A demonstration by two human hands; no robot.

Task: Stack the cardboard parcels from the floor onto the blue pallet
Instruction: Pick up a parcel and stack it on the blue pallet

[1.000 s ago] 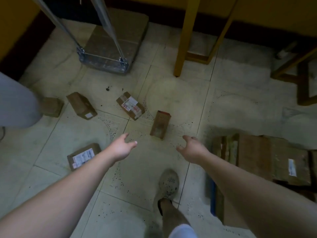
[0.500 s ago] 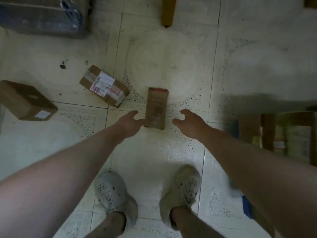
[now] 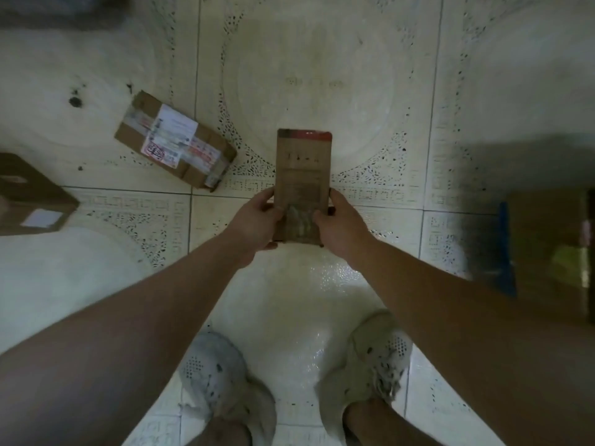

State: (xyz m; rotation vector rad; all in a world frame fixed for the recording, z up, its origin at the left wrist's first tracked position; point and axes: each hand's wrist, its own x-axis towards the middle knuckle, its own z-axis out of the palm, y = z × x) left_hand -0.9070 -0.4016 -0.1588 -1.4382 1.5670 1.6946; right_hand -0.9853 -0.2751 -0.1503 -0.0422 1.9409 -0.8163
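Head view: the camera is looking straight down past both forearms at a tiled floor (image 3: 322, 75).
Left hand: the left hand (image 3: 254, 223) is gripping the near left edge of the narrow parcel (image 3: 304, 169). Its thumb is lying on the top face and the other fingers (image 3: 265, 197) are curling round the side, their tips passing out of sight under the card.
Right hand: the right hand (image 3: 343, 226) is gripping the near right edge the same way, thumb on top and fingers (image 3: 336, 199) wrapping the side, tips hidden below.
Narrow parcel: it is sitting between the two sets of fingers, running lengthwise away from them, with a red strip at the far end. Its print is too blurred to read. I cannot tell whether it is resting on the floor or hanging clear of it.
Labelled parcel (image 3: 175, 144): it is lying skewed on the floor, beyond and left of the left fingers and apart from them. Its white labels are unreadable.
Brown box (image 3: 29, 194): it is lying farther left of the left fingers, cut off by the frame edge.
Blue pallet (image 3: 505, 249): it is lying well right of the right fingers, with only a blue edge showing in shadow.
Stacked parcels (image 3: 547, 252): they are sitting on the pallet, blurred and cut off at the right edge.
Shoes (image 3: 222, 381): two pale shoes are standing nearer the body than the fingers, partly covered by the forearms.
Dark shape (image 3: 61, 11): it is sitting in the far left corner, cropped and too blurred to identify.
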